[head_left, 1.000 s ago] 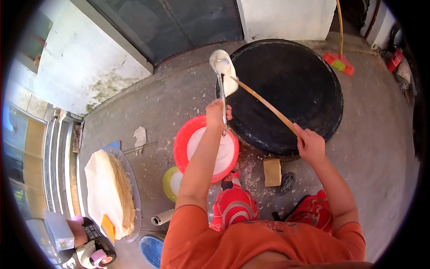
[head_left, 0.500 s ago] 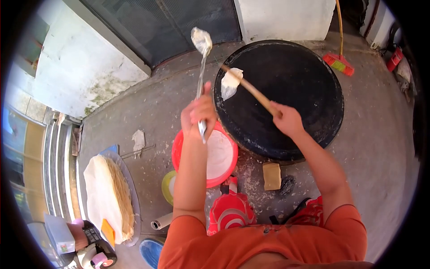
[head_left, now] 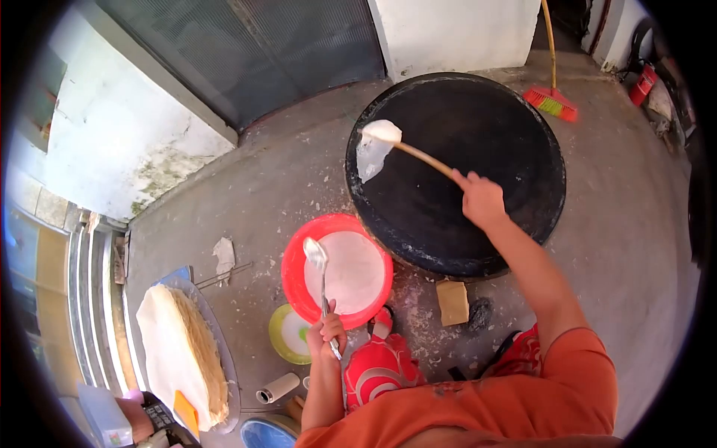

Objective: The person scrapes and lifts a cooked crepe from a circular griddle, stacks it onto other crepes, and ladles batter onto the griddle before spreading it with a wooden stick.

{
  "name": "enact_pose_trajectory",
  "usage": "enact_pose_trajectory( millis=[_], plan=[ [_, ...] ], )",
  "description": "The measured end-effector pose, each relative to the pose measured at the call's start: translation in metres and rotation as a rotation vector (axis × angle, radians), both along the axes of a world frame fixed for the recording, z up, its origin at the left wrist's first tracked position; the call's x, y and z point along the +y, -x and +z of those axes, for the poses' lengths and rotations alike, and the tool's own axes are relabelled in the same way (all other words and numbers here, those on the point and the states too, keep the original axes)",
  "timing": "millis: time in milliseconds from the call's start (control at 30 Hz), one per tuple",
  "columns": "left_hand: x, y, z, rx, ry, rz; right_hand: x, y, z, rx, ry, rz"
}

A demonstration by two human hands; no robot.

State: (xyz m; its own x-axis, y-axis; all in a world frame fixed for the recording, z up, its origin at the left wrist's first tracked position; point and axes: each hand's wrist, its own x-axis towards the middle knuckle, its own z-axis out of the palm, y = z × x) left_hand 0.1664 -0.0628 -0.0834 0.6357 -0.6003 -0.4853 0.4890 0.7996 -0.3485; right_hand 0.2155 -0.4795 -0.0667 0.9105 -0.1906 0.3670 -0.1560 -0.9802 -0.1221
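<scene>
My left hand [head_left: 326, 335] is closed round the handle of a metal ladle [head_left: 323, 280], whose bowl is over the red basin [head_left: 290, 270] of white batter [head_left: 348, 275]. Above the large round black griddle [head_left: 467, 179], my right hand [head_left: 484, 200] grips a wooden stick [head_left: 426, 157]. The stick's far end meets a mound of white batter [head_left: 382, 133] near the griddle's left edge. A thin white smear runs down from that mound.
A yellow-green bowl [head_left: 279, 345] stands beside the basin. Stacked thin sheets [head_left: 175, 351] lie at the left. Also on the floor are a brown block [head_left: 452, 302], a tube [head_left: 278, 389], and a blue container [head_left: 263, 433]. A broom [head_left: 551, 101] is behind the griddle.
My left hand has drawn the ladle back from the griddle to the basin. Batter from the ladle now lies on the griddle, and my right hand has moved up and left with the stick.
</scene>
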Motion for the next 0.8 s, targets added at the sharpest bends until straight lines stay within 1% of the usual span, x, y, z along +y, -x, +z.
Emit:
enact_pose_trajectory(
  millis=[33,67,100,133,167,233,267,300,367,400,433,500,533,567,633,667,700,767,800],
  plan=[
    [0.004,0.006,-0.01,0.061,-0.032,0.024,0.0,-0.008,0.01,0.02,-0.037,-0.061],
    [0.007,0.011,-0.018,0.118,-0.065,0.048,0.005,-0.013,0.005,-0.019,-0.169,-0.058],
    [0.009,0.015,-0.021,0.114,-0.067,0.043,0.01,-0.018,-0.005,-0.06,-0.301,-0.055],
    [0.009,0.018,-0.024,0.153,-0.066,0.053,0.02,-0.016,-0.018,-0.122,-0.623,0.0],
    [0.009,0.019,-0.027,0.191,-0.063,0.064,0.03,-0.007,-0.029,-0.21,-0.566,0.091],
    [0.007,0.016,-0.029,0.182,-0.034,0.053,0.043,0.008,0.008,0.04,-0.286,0.066],
    [0.007,0.017,-0.031,0.182,-0.021,0.048,0.029,-0.001,0.004,0.04,-0.114,0.013],
    [0.007,0.018,-0.033,0.183,-0.009,0.044,0.014,-0.013,0.01,0.035,-0.028,-0.099],
    [0.006,0.019,-0.032,0.194,-0.028,0.039,-0.011,-0.029,0.004,0.015,-0.064,-0.166],
    [0.005,0.016,-0.031,0.192,-0.044,0.033,-0.005,-0.031,0.002,-0.002,-0.208,-0.191],
    [0.005,0.014,-0.031,0.187,-0.042,0.027,0.006,-0.03,0.0,0.009,-0.504,-0.192],
    [0.006,0.013,-0.037,0.184,-0.031,0.019,0.035,-0.02,-0.007,-0.161,-0.476,-0.026],
    [0.006,0.012,-0.038,0.185,-0.024,0.014,0.048,-0.013,0.016,0.044,-0.36,0.026],
    [0.004,0.011,-0.038,0.188,-0.021,0.012,0.041,-0.019,0.017,0.047,-0.358,0.023],
    [0.004,0.012,-0.037,0.204,-0.056,-0.002,0.012,-0.043,0.019,0.136,-0.078,-0.224],
    [0.004,0.012,-0.037,0.205,-0.059,-0.004,-0.013,-0.052,0.006,0.095,-0.096,-0.197],
    [0.005,0.013,-0.036,0.219,-0.069,0.0,-0.009,-0.053,0.026,0.175,-0.201,-0.269],
    [0.008,0.011,-0.037,0.226,-0.074,-0.006,0.004,-0.051,-0.001,0.009,-0.526,-0.258],
    [0.01,0.012,-0.039,0.208,-0.048,0.0,0.02,-0.041,-0.003,-0.049,-0.612,-0.226]
  ],
)
